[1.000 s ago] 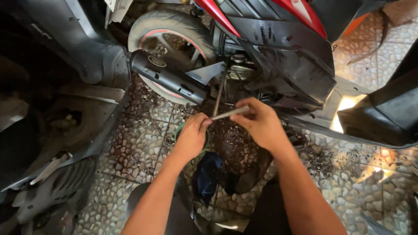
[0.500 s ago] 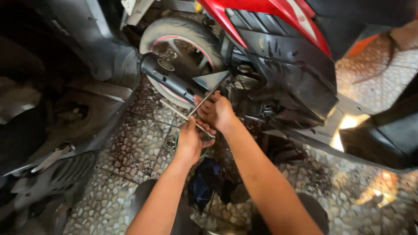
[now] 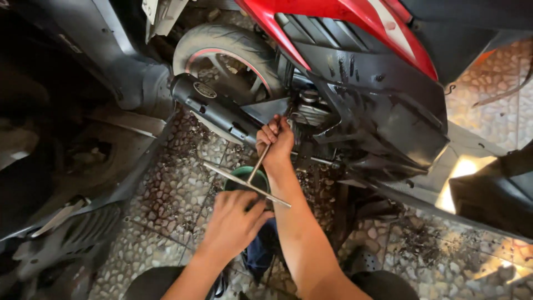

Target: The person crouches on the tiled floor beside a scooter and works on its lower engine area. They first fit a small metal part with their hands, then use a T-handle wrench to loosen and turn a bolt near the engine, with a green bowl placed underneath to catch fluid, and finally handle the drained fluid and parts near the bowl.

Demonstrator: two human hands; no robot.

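My right hand [image 3: 276, 141] is closed around the shaft of a metal T-handle wrench [image 3: 244, 182] close to the underside of a red and black scooter [image 3: 366, 83], beside its engine parts. My left hand [image 3: 233, 225] grips the wrench's crossbar lower down. The wrench tip is hidden behind my right hand. A green pan [image 3: 240, 179] sits on the floor just under the crossbar.
The black exhaust pipe [image 3: 208, 105] and rear tyre [image 3: 222, 47] lie left of my hands. Removed grey body panels [image 3: 83, 183] lie at the left, a black panel [image 3: 494, 189] at the right. The floor is pebbled tile [image 3: 172, 194] with dark debris.
My right hand has moved up the shaft toward the engine while my left hand dropped to the crossbar; the wrench now points up under the scooter. The view has shifted left.
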